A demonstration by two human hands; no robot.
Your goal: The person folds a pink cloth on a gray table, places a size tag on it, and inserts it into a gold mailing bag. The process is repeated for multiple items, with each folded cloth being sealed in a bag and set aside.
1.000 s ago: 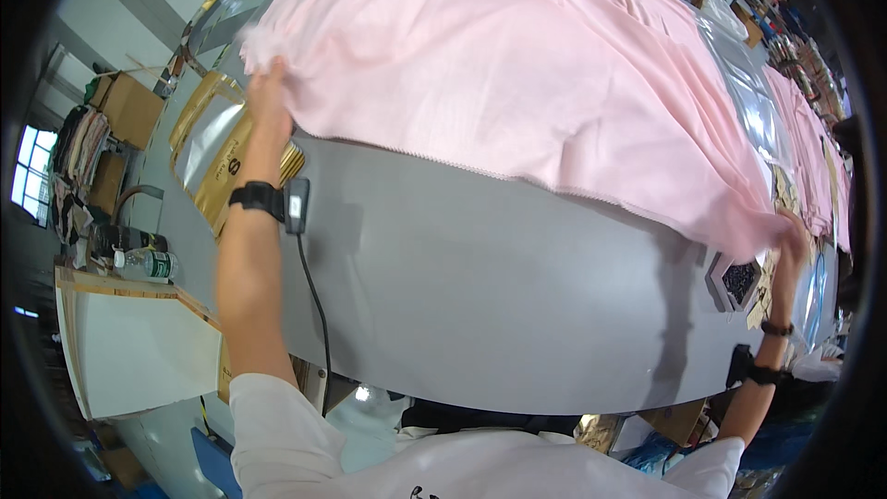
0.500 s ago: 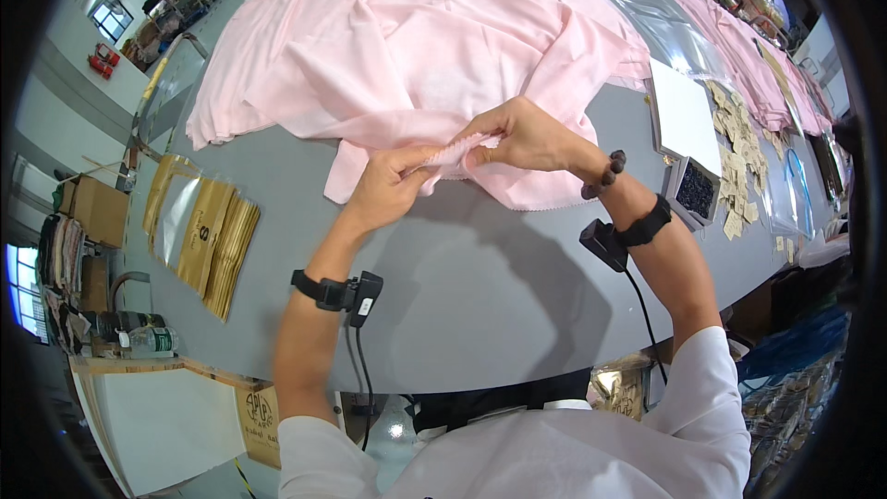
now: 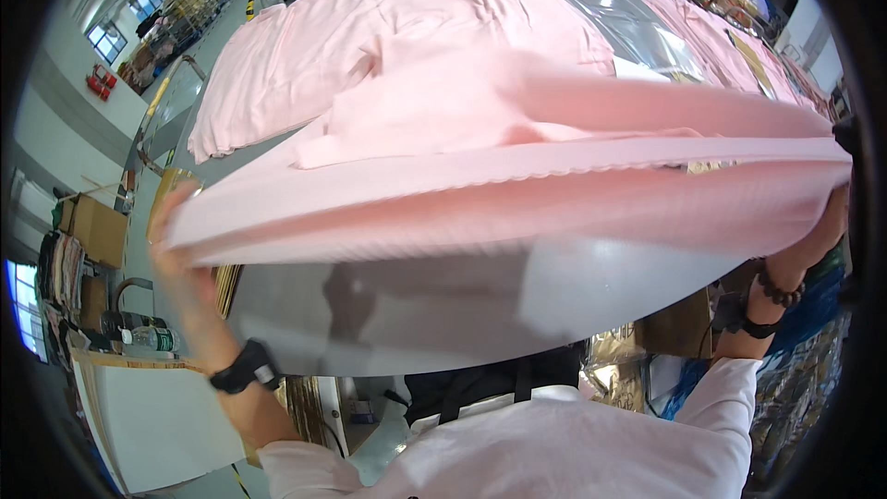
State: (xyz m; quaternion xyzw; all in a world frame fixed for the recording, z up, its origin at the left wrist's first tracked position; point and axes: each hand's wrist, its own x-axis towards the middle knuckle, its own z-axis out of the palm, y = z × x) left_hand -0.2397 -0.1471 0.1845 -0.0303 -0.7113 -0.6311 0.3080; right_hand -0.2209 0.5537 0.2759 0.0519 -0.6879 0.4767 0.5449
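A thin pink cloth [image 3: 443, 143] with a scalloped edge is stretched wide across the table, held in the air between my two hands. My left hand [image 3: 177, 236], blurred by motion, grips its left end. Out at the far right edge of the view, my right hand [image 3: 834, 217] is closed on the other end, its fingers mostly hidden by the fabric. Between the hands the cloth parts into two layers with a long gap. Behind it lies a broad spread of pink fabric [image 3: 443, 5] on the grey table [image 3: 443, 314].
Clear plastic sheeting [image 3: 633, 23] and more pink fabric [image 3: 707, 46] lie at the back right. Gold packets [image 3: 227, 288] sit at the table's left, partly covered. A plastic bottle [image 3: 150, 339] and a white panel [image 3: 157, 416] are at lower left.
My hands were close together, pinching the cloth's edge at the middle. They have spread far apart to left and right, lifting and opening the cloth off the table.
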